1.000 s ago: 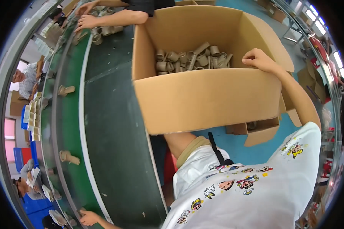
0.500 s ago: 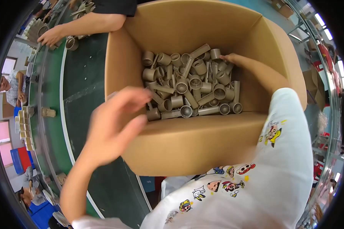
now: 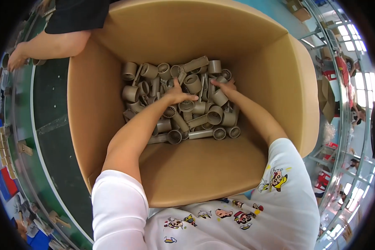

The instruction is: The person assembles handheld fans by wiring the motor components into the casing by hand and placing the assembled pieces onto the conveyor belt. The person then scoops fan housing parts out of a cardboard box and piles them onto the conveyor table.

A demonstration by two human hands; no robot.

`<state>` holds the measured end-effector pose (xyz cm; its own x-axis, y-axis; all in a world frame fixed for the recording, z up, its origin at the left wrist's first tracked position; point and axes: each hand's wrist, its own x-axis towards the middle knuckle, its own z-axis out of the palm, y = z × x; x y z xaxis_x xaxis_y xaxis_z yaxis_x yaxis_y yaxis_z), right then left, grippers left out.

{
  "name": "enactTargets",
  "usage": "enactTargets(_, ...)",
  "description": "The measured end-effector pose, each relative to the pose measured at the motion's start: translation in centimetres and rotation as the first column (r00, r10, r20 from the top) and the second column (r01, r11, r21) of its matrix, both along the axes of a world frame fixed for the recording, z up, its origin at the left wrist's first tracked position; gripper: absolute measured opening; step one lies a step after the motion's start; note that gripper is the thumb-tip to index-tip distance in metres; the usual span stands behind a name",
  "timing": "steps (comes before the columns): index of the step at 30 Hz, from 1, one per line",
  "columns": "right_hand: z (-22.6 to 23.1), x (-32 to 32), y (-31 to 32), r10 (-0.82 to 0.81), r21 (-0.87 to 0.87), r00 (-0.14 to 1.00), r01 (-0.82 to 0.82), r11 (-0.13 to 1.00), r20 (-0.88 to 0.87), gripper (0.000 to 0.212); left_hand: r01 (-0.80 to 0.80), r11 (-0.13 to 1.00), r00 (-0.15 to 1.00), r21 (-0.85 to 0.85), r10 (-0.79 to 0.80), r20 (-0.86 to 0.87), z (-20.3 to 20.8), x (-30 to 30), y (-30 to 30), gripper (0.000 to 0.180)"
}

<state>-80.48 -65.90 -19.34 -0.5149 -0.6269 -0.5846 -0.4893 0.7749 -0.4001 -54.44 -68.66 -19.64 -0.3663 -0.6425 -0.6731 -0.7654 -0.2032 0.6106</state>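
A large open cardboard box (image 3: 196, 166) holds a heap of taupe plastic housings (image 3: 193, 83), each a short round cup with a slatted end and a straight handle, like hair dryer shells. Both my arms reach down into it. My left hand (image 3: 178, 95) is spread over the middle of the heap, thumb and index finger apart, touching the parts. On the heap's right side my right hand (image 3: 226, 86) rests among the housings, its thumb stretched out to the left. Its other fingers are partly hidden. I see no part clearly gripped by either hand.
Left of the box runs a dark green conveyor belt (image 3: 52, 125) with a pale edge rail. At the upper left another person's arm (image 3: 56, 43) reaches across it. Metal racks (image 3: 341, 104) stand on the right, with more cartons (image 3: 299, 10) at the upper right.
My left hand has moved from over the box's near left edge down into the heap. My right hand has shifted within the heap. The box now sits lower and further left in view.
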Motion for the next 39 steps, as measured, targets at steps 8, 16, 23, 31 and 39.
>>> enactTargets(8,-2.1,-2.3,1.4,-0.023,-0.187,0.974,0.066,0.980,0.227,0.134,-0.145,0.989,0.986,0.010,0.145,-0.077,-0.1,-1.4,-0.8,0.133)
enactTargets(16,-0.4,-0.4,1.1,-0.153,0.094,0.769,0.121,0.988,0.620,0.106,-0.259,0.961,0.911,0.096,0.276,-0.305,-0.9,-0.3,-0.3,0.125)
enactTargets(23,-1.8,-1.9,1.0,-0.314,0.281,0.688,0.164,0.946,0.654,0.114,-0.117,0.955,0.865,0.273,0.233,-0.443,-0.4,0.5,-1.1,0.128)
enactTargets(31,-1.4,-3.1,2.4,-0.315,0.364,0.332,-0.096,0.927,0.889,0.023,-0.061,0.900,0.947,0.432,0.188,-0.259,2.0,-0.7,3.0,0.130)
enactTargets(39,-3.0,-3.7,4.1,-0.030,0.112,0.244,-0.331,0.937,0.969,0.023,-0.076,0.892,0.807,0.445,0.318,-0.498,-0.7,-0.1,6.1,0.126)
